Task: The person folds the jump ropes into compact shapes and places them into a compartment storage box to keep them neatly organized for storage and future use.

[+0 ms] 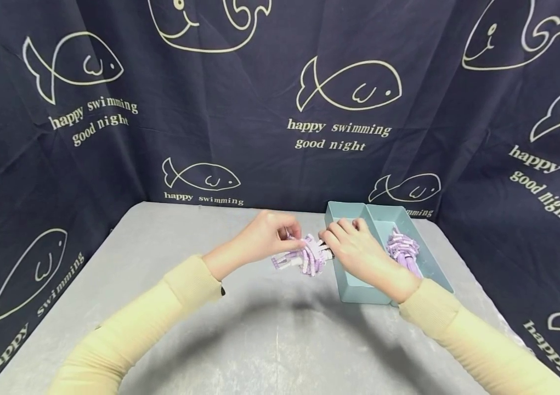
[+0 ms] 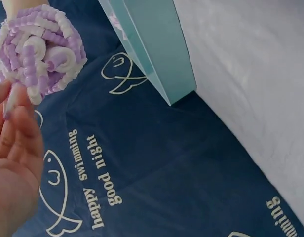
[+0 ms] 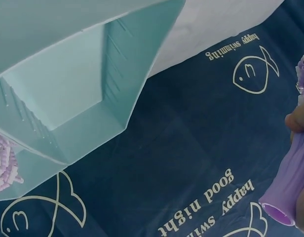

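Observation:
A purple-and-white beaded bundle [image 1: 312, 257] with a rounded, flower-like head is held between both hands above the table. My left hand [image 1: 272, 236] pinches a short purple-and-white strand at the head's edge; coiled strands fill the head [image 2: 41, 52] in the left wrist view. On the other side, my right hand [image 1: 358, 249] grips the bundle's smooth purple tube-like handle [image 3: 290, 182], whose flared hollow end shows in the right wrist view. A second similar bundle [image 1: 402, 247] lies in the right compartment of the teal box, head toward the back.
The teal two-compartment box [image 1: 366, 295] stands on the right of the grey table [image 1: 240, 351], partly under my right hand and forearm. Dark blue curtains [image 1: 260, 126] printed with fish and lettering enclose the table at the back and both sides.

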`<action>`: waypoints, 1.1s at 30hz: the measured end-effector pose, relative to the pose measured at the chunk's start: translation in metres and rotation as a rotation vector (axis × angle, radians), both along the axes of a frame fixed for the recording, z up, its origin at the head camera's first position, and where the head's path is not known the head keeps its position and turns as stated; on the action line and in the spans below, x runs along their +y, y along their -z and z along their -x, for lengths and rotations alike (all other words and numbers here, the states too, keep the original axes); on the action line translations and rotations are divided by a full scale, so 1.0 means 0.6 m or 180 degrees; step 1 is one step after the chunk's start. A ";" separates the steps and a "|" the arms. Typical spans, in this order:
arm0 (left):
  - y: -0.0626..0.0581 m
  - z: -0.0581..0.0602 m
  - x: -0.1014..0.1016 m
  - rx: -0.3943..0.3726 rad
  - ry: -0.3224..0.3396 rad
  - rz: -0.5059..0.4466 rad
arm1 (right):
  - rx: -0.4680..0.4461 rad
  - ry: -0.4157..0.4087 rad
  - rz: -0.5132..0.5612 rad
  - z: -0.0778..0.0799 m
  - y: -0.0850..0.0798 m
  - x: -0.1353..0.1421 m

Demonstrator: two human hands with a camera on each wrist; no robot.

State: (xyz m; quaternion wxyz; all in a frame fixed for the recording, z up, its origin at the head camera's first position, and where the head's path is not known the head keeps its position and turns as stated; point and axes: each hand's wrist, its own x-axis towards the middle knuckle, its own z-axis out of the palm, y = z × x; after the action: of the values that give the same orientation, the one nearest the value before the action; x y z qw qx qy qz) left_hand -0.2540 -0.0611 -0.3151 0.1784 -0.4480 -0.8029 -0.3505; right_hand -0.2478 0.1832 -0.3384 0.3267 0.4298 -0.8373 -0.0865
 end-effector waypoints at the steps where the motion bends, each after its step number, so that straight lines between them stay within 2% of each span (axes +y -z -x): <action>1: -0.001 -0.001 0.001 -0.0098 -0.0022 0.0003 | 0.0016 0.0003 -0.0013 0.000 0.000 0.000; 5: -0.006 -0.004 0.004 -0.0314 -0.0140 0.0061 | 0.0067 0.0016 -0.0054 0.002 -0.002 0.000; 9: -0.014 -0.004 0.006 -0.0222 -0.0302 0.0111 | 0.0131 0.0042 -0.0100 0.004 -0.005 -0.001; 12: -0.018 -0.003 0.008 -0.0118 -0.0361 0.0237 | 0.0172 0.0028 -0.0161 0.006 -0.007 -0.002; 14: -0.020 -0.001 0.010 -0.0144 -0.0361 0.0326 | 0.0175 0.0018 -0.0191 0.006 -0.008 -0.003; 19: -0.023 0.001 0.011 -0.0279 -0.0208 0.0591 | 0.0235 0.0013 -0.0227 0.007 -0.012 -0.002; 23: -0.027 0.000 0.012 -0.0144 -0.0018 0.0812 | 0.0306 0.0041 -0.0280 0.007 -0.016 0.000; 33: -0.028 -0.004 0.013 -0.0202 0.0146 0.0977 | 0.0256 0.0013 -0.0417 0.006 -0.017 -0.006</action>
State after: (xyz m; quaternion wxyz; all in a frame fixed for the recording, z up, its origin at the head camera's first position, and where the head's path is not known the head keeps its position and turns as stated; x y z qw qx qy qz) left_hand -0.2518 -0.0532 -0.2981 0.0743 -0.4769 -0.8418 -0.2416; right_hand -0.2517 0.1794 -0.3283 0.3310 0.4448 -0.8169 -0.1590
